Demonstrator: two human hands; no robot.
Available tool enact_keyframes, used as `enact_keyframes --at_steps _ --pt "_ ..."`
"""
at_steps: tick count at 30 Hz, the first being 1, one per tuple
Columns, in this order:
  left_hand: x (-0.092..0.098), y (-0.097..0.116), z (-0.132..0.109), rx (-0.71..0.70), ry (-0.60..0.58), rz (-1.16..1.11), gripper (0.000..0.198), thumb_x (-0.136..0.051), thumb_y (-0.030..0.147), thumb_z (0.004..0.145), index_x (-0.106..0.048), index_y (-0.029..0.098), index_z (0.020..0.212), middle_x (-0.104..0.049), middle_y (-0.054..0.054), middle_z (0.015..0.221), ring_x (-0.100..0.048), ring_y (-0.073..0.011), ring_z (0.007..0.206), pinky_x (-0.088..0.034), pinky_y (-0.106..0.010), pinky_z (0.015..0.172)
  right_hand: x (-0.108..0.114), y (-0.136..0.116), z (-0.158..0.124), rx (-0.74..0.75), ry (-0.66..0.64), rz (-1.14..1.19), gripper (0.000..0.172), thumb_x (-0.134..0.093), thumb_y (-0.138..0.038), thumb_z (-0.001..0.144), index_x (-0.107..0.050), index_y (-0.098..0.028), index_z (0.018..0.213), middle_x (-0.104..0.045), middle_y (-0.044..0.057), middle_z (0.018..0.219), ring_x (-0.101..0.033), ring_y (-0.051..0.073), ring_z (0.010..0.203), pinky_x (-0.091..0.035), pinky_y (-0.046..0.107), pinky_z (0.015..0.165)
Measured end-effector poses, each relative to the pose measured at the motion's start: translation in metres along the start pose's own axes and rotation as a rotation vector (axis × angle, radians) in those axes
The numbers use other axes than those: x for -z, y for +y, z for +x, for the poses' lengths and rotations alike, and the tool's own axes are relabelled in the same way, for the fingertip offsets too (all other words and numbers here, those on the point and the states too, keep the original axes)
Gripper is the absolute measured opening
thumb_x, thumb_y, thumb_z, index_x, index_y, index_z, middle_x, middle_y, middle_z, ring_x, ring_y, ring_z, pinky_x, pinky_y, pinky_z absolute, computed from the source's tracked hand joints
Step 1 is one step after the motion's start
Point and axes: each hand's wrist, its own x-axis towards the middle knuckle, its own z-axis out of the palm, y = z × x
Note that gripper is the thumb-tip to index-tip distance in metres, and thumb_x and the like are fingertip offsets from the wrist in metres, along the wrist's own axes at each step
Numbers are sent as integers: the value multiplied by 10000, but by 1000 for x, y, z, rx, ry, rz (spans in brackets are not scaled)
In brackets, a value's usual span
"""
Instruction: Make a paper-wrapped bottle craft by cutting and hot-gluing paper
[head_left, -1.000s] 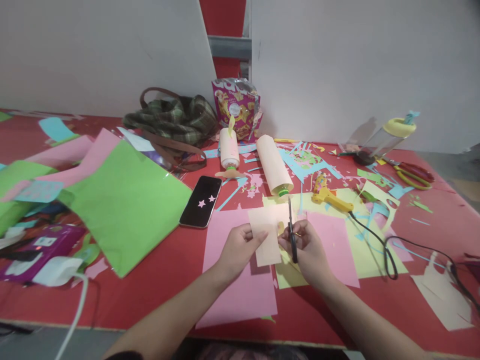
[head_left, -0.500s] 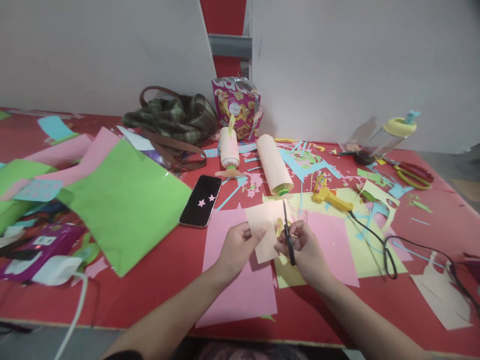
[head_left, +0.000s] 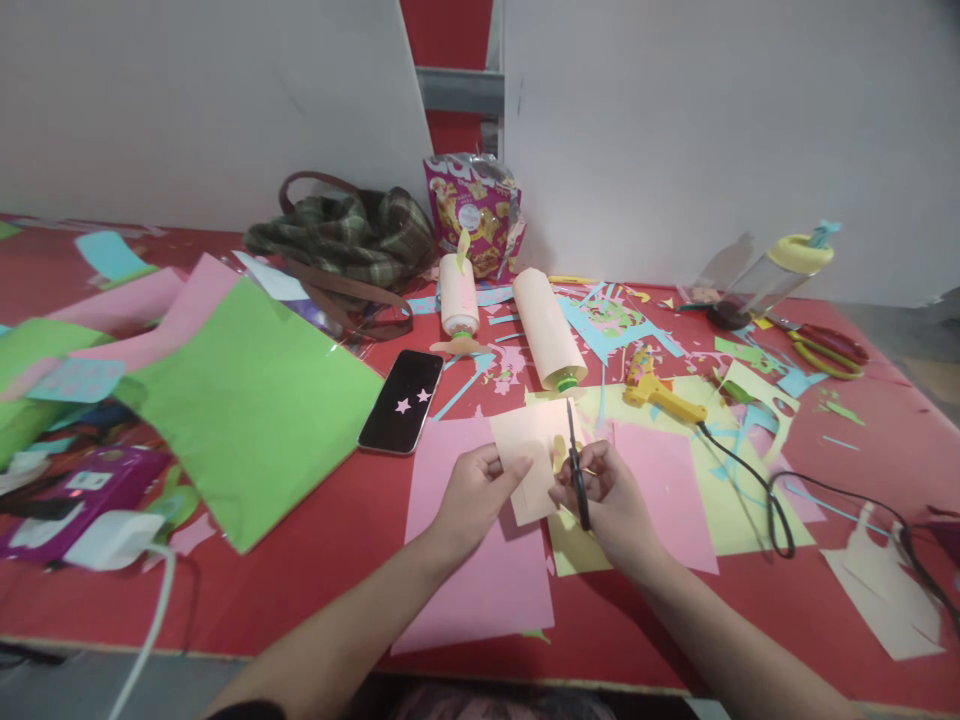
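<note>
My left hand [head_left: 484, 490] pinches a cream paper sheet [head_left: 529, 435] by its left side, thumb on top. In my right hand [head_left: 611, 495] is a pair of black-handled scissors [head_left: 576, 470], blades pointing away from me and lying along the sheet's right edge. Whether the blades are biting into the paper I cannot tell. Beneath both hands lie pink paper [head_left: 480, 590] and pale yellow paper [head_left: 581, 555]. A bottle wrapped in cream paper [head_left: 549, 330] lies just beyond the scissor tips, its green cap toward me.
Left of my hands are a phone [head_left: 401, 402] with two pink stars on it and green paper [head_left: 262, 410]. A yellow glue gun [head_left: 664, 395] with a black cable rests at right. Farther right are a clear tube [head_left: 765, 285] and red-and-yellow-handled scissors [head_left: 829, 345]. Paper scraps lie about.
</note>
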Motion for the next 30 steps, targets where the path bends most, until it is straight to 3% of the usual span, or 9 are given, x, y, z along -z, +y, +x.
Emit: enact_keyframes --at_steps 13,20,30 --pt "-1 2 -1 -19 45 26 212 -621 324 656 -574 123 609 -561 19 555 -491 -92 496 -417 -208 513 0 1 -1 30 6 -30 408 -725 -151 516 -365 -226 694 -518 -68 642 -520 86 579 -393 211 532" --pt "1 -1 -1 -1 -11 7 230 -596 325 683 -604 113 773 -627 -40 697 -563 -150 630 -450 -252 580 -1 -1 -1 13 -3 -14 391 -706 -137 541 -361 -234 697 -506 -76 638 -503 78 579 -391 198 534" --pt "-1 0 -2 -11 9 21 193 -614 321 663 -598 130 678 -597 4 616 -539 -118 570 -435 -227 560 -1 -1 0 20 11 15 377 -699 -118 550 -367 -227 693 -506 -70 647 -493 72 568 -386 193 518"
